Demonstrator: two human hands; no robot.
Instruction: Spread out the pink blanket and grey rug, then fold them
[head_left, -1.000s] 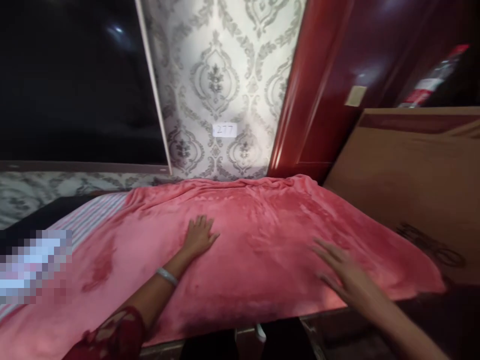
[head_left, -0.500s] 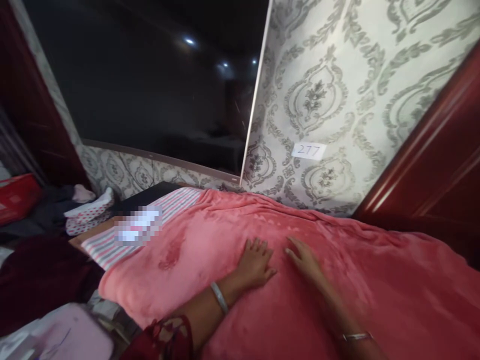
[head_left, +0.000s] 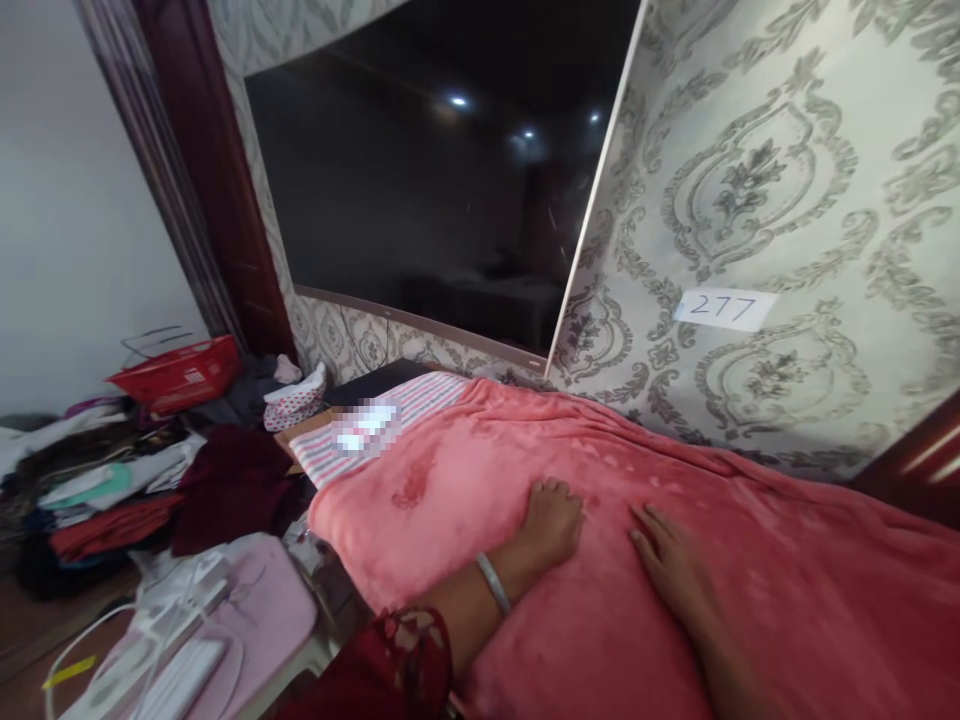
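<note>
Near table's left end, your left hand (head_left: 551, 520) and right hand (head_left: 671, 565) lie flat, fingers spread, on pink blanket (head_left: 787, 590). Soft, light, floppy; pinch along edge.

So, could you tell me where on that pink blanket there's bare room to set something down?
The pink blanket is bare right of the right hand, and between the left hand and the striped cloth. The floor by the red basket is crowded with clothes.

Pink blanket (head_left: 675, 520), grey damask wallpaper (head_left: 787, 180) — red basket (head_left: 180, 372), striped cloth (head_left: 420, 405)
</note>
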